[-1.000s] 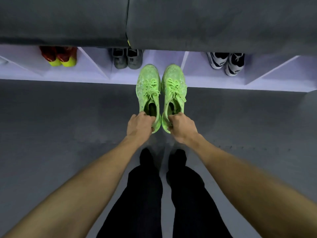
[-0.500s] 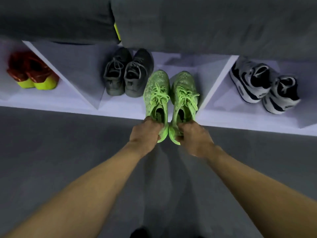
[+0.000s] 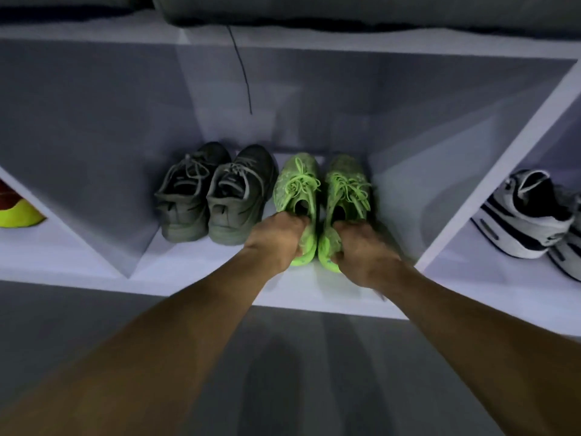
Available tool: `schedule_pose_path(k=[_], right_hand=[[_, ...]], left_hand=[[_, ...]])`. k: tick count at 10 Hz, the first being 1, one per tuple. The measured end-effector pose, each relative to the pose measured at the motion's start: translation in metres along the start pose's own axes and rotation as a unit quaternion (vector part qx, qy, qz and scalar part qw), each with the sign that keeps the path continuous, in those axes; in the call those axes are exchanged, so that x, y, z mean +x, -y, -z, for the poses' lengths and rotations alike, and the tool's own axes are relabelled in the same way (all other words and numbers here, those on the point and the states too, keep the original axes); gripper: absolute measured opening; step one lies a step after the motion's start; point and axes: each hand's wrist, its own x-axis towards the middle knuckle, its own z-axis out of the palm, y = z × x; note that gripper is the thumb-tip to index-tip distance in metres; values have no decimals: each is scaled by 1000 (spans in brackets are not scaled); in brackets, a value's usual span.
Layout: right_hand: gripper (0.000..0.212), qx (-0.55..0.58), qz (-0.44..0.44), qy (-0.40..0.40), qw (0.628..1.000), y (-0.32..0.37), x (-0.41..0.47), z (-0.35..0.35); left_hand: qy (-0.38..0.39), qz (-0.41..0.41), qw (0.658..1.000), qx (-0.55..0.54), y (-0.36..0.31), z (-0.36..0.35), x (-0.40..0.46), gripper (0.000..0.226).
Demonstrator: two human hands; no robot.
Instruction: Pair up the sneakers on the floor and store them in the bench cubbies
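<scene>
Green sneakers [image 3: 320, 196] toes toward cubby back [image 3: 314, 99]

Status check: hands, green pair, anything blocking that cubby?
Left hand grips left green sneaker, right hand grips the right one. Pair inside middle cubby, beside grey pair. Nothing blocking.

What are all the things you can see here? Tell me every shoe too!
green sneakers: 2, bright green, middle cubby, right of the grey pair
grey sneakers: 2, dark grey, middle cubby, left side
black-and-white sneakers: 2, right cubby
red-and-yellow shoe: 1 visible, left cubby, cut off
bench: 1, white, with cubbies
cushion: grey, on top of the bench
cord: 1, dark, hanging
floor: grey
left hand: grips left green sneaker
right hand: grips right green sneaker
</scene>
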Motion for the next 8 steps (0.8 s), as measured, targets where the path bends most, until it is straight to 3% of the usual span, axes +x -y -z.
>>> schedule_pose_path(k=[3,4,6,8], right_hand=[[52,-43,-11,-17,999,-2,31,-1],[62,-24,-8,-6,1000,-4,19,5],[79,21,-5,20,1000,4,-33,36],[71,51,-15,92,994,18,-104,96]], left_hand=[[-58,16,998,25,1,-10,34,50],[-57,24,997,41,0,-10,26,66],[25,42,999,12,-13,18,-28,81],[89,58,994,32,-39,75,-99,71]])
